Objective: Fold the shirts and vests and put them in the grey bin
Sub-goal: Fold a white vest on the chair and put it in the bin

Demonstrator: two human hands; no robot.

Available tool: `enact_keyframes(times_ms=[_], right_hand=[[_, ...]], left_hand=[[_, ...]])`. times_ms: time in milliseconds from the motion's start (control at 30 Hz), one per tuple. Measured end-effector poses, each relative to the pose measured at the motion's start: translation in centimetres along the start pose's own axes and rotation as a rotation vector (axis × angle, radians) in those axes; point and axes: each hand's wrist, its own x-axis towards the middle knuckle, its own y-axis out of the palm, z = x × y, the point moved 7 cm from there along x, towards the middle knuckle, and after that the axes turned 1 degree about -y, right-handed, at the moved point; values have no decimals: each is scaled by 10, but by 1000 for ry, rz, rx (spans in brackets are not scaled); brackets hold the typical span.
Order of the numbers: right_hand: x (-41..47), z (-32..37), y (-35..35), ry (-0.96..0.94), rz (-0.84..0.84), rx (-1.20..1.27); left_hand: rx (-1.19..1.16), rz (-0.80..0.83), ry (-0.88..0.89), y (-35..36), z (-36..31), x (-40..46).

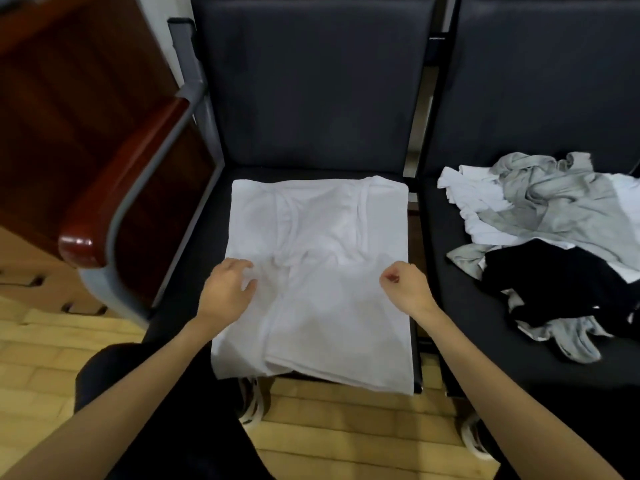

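Dark padded seat (450,341), white shirt (318,265) flat (sides folded in), heaped clothes (554,244) alongside

A white cotton shirt (317,271), sides folded in, lies flat on a dark grey padded seat (311,98). The left hand (227,289) rests on it at seven o'clock with loose fingers; the right hand (405,285), curled, pinches its edge at four o'clock. A rumpled heap of grey, white and black garments (550,244) lies at three o'clock.
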Motion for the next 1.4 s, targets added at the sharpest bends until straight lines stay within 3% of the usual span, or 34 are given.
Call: enact_keyframes(times_ms=[67, 167, 333, 500, 600, 733, 933, 1000, 1233, 1400], right_hand=[[-29, -19, -3, 18, -14, 8], [-71, -50, 1, 68, -32, -30], [-116, -74, 15, 198, -48, -87], [-127, -68, 28, 208, -108, -114], [-130, -62, 25, 199, -169, 117], [-137, -58, -4, 189, -398, 453], [-145, -67, -38, 239, -626, 463], [-145, -75, -36, 293, -634, 487], [-143, -91, -18, 426, -434, 436], [-142, -94, -38, 397, -485, 410]], left_hand=[[-46, -10, -227, -2, 21, -29], [-42, 10, -418, -2, 40, -69], [-89, 63, -566, 0, 55, -105], [-33, 142, -622, 8, 45, -116], [-167, -17, -600, 3, 31, -115], [-305, -275, -574, -27, 22, -107], [-412, -391, -706, -54, 70, -99], [-419, -338, -767, -57, 82, -104], [-234, 198, -729, -38, 80, -117], [-320, 364, -824, -38, 95, -128]])
